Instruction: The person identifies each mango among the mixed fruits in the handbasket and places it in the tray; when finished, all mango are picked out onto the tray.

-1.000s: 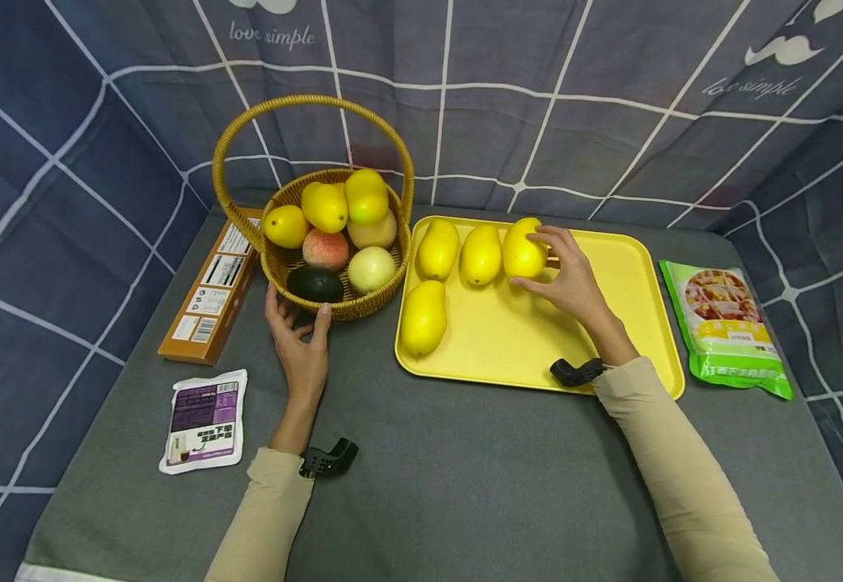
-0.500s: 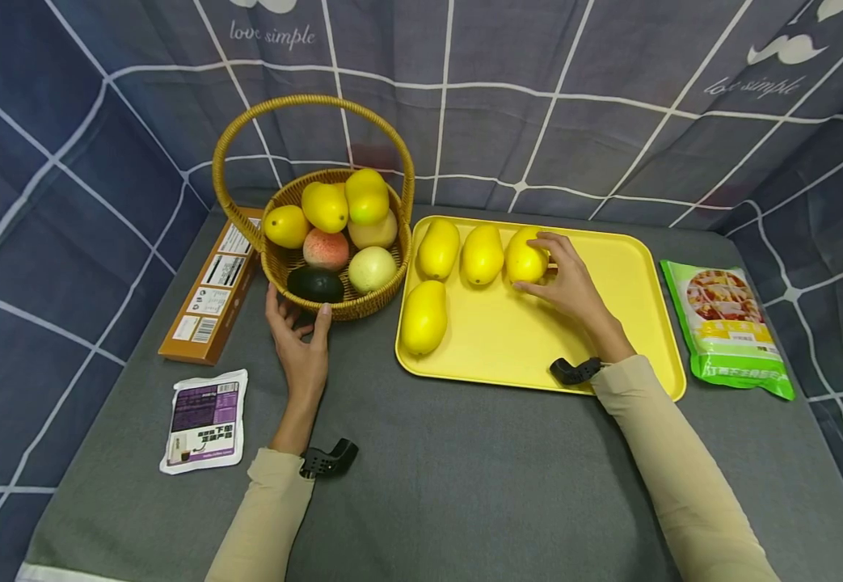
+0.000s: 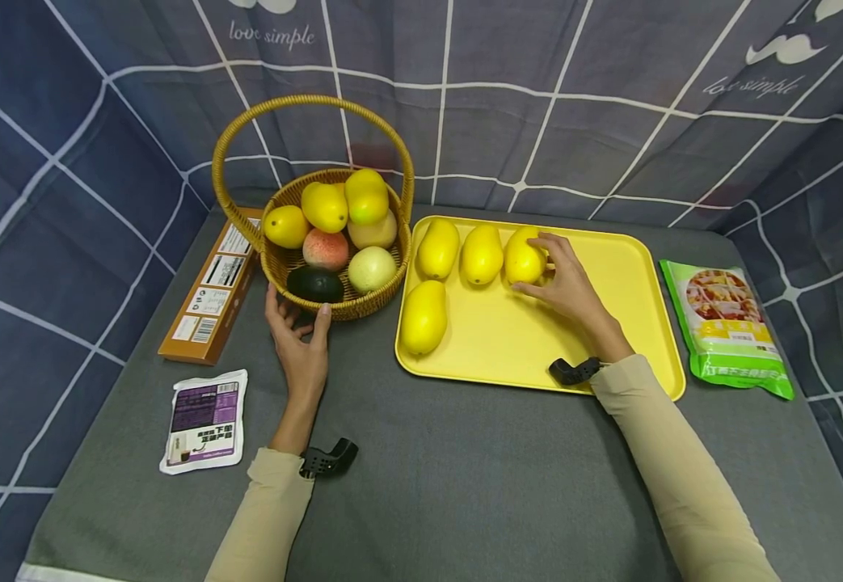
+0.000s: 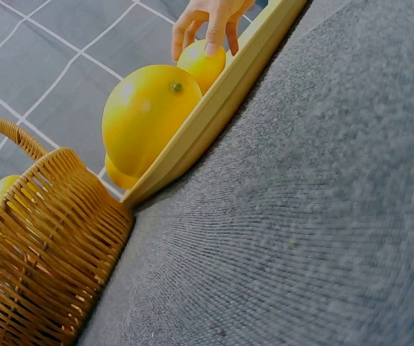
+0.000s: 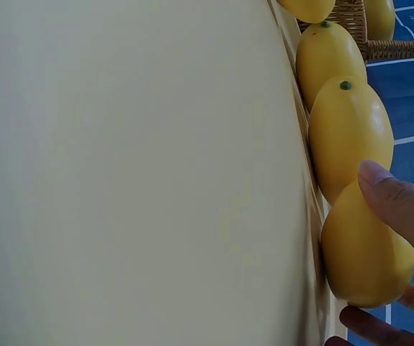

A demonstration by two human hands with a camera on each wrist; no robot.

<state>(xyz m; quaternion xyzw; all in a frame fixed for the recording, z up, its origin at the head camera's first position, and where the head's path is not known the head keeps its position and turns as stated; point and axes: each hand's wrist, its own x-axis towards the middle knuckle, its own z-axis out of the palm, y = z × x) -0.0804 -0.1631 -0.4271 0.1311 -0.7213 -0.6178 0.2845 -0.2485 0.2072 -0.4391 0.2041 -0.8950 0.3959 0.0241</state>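
Note:
In the head view my right hand (image 3: 570, 283) grips a yellow mango (image 3: 523, 257) with thumb and fingers, at the right end of a row of three on the yellow tray (image 3: 523, 347). The right wrist view shows the thumb on the near side of this mango (image 5: 365, 252), which overlaps its neighbour (image 5: 351, 137). Another mango (image 3: 423, 318) lies in front of the row's left end. My left hand (image 3: 301, 347) holds the front of the wicker basket (image 3: 370, 304), thumb at the rim, other fingers partly hidden against its wall.
Several yellow mangoes (image 3: 325, 208), a peach (image 3: 325, 250), a pale green round fruit (image 3: 372, 269) and an avocado (image 3: 315, 284) fill the basket. Left of it are an orange-brown box (image 3: 206, 311) and a white-purple pouch (image 3: 205, 420). A green food bag (image 3: 730, 323) lies right of the tray.
The mango in my right hand has come slightly down and toward me, into line with the row, and then stayed there. My left hand and the basket have not moved.

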